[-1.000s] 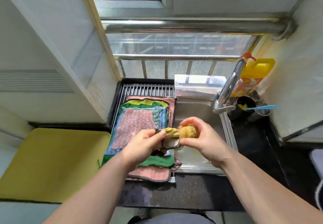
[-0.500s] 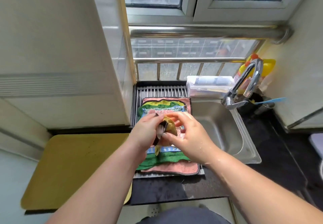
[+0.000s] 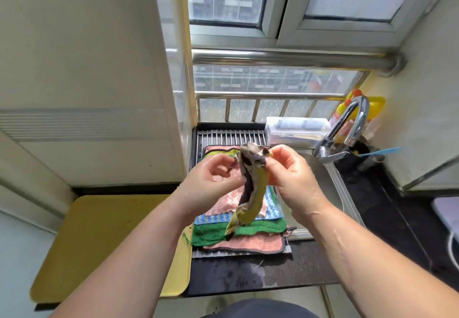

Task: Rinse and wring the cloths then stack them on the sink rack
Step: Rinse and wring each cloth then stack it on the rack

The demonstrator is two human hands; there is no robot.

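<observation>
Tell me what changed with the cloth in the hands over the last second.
The yellow cloth was a tight wad a second ago. It has been opened out, with the left hand and right hand pinching its top, and it hangs over the stack of cloths. The stack and the rack stayed as they were.

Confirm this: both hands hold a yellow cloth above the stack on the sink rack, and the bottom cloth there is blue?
No: in the head view the bottom cloth is pink; the blue cloth lies higher, above the green cloth. The left hand and right hand do hold the yellow cloth.
</observation>
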